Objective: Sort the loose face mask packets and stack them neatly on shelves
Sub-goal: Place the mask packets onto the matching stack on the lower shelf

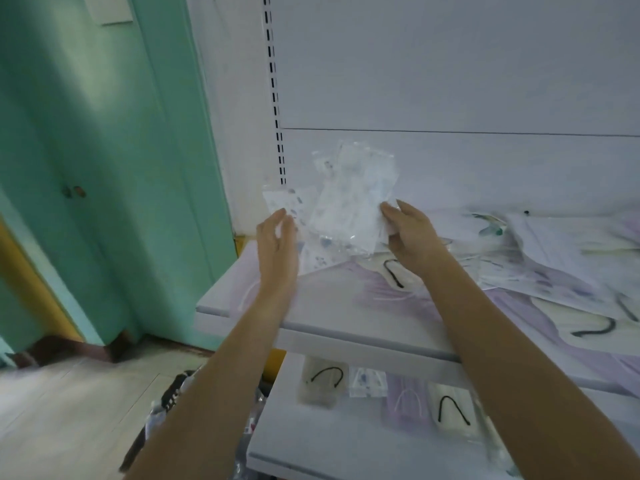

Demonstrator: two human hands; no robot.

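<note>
- White shelving with a smooth back panel (450, 64) fills the view, beside a mint-green wall (104, 133) and a pale floor (69, 410).
- Two bare hands reach over the upper shelf (311, 317).
- The right hand (405, 233) pinches a fanned bunch of packets (346, 209) by its right edge, fingers curled round it, holding it upright above the shelf's left end.
- The bunch is several thin, glossy, clear plastic sleeves with white masks inside, some with small bluish print; blur hides the exact count.
- The left hand (277, 237) is open with straight fingers, its tips at the bunch's left edge; whether they touch it is unclear.
- To the right on the upper shelf lies a loose pile (554, 265) of overlapping flat packets, lilac and white; black ear loops show in at least two.
- One level down, the lower shelf (329, 445) holds a row of four packets (407, 400) lying flat: two white with a black loop, one printed white, one lilac with a white loop.
- One slotted upright (273, 81) with two columns of dark slots runs up the shelving's left side.
</note>
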